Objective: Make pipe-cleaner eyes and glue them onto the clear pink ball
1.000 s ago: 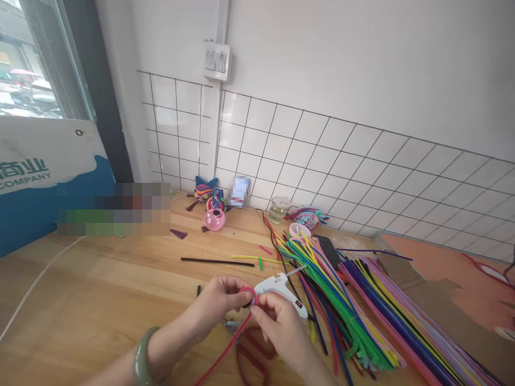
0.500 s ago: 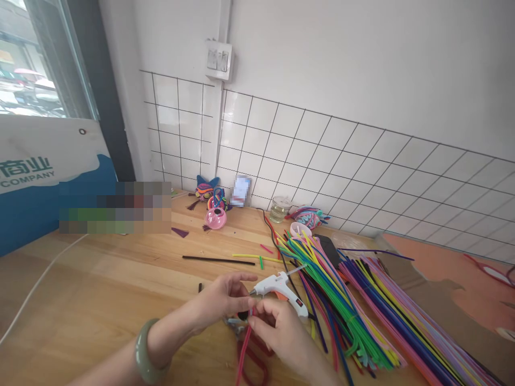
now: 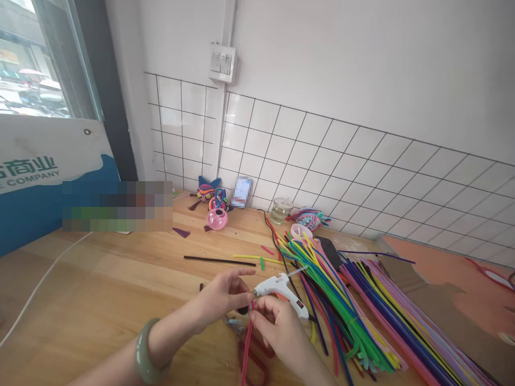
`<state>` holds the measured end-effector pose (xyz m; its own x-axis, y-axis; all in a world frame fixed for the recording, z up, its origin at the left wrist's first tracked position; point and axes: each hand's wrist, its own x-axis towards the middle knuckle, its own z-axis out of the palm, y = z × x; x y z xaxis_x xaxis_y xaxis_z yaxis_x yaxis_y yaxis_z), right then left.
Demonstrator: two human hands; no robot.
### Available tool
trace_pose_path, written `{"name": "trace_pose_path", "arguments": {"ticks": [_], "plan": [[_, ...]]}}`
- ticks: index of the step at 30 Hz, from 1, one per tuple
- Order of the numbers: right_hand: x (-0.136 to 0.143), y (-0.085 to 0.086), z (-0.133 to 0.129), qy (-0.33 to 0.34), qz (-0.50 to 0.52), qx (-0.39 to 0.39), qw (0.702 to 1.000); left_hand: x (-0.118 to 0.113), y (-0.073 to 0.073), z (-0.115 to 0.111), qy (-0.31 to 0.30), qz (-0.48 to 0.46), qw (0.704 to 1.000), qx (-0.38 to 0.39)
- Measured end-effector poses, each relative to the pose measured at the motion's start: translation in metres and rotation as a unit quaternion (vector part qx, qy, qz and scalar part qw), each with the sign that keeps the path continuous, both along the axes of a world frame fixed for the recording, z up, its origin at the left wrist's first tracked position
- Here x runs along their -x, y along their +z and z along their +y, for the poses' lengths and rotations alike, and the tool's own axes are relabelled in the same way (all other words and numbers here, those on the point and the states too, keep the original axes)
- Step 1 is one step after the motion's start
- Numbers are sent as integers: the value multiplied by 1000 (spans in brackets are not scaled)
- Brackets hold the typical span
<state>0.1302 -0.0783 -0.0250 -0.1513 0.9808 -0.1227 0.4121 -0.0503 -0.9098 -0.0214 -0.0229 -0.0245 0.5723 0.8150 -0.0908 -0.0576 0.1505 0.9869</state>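
Observation:
My left hand [image 3: 223,294] pinches a small piece with thumb and fingers; a bit of black [image 3: 242,310] shows beneath its fingertips. Close against it, my right hand [image 3: 277,324] has thumb and forefinger closed on a pink pipe cleaner [image 3: 247,351], whose long end hangs down toward the near edge of the view. The fingers hide most of the joined part. Just behind both hands lies a white glue gun [image 3: 276,285], nozzle pointing left, with a glue stick out of its back. Under the hands is a red-handled tool [image 3: 259,367], partly hidden.
Bundles of coloured pipe cleaners [image 3: 341,305] fill the right side. A black pipe cleaner [image 3: 219,261] and short cut pieces lie ahead. Along the wall stand stuffed woven figures [image 3: 207,190], a pink container [image 3: 217,219], a phone [image 3: 242,192] and a glass jar [image 3: 281,210].
Both hands stay together in nearly the same place, with a small shift of the fingers. The hanging pink end has swung slightly right. The whole view has shifted a little.

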Motion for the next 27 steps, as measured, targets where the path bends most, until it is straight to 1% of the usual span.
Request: {"name": "trace_pose_path", "arguments": {"ticks": [3,7,13,16,20,23,27], "plan": [[-1,0,0,2,-9,1,1000,1,2,1,-18,10,1000,-15],[-1,-3,0,-10,-7,-11,1000,1,4,-1,-12,5,1000,-8],[3,-6,2,-32,14,-5,999,-4,1,-2,39,-5,999,21],[7,-3,2,-41,25,-1,999,-3,1,-1,59,-27,997,29],[10,3,0,-33,35,12,999,0,4,1,84,-42,995,26],[11,4,0,-28,35,19,999,1,4,2,92,-52,994,30],[11,6,-1,-23,32,20,999,1,1,4,92,-71,992,49]]}}
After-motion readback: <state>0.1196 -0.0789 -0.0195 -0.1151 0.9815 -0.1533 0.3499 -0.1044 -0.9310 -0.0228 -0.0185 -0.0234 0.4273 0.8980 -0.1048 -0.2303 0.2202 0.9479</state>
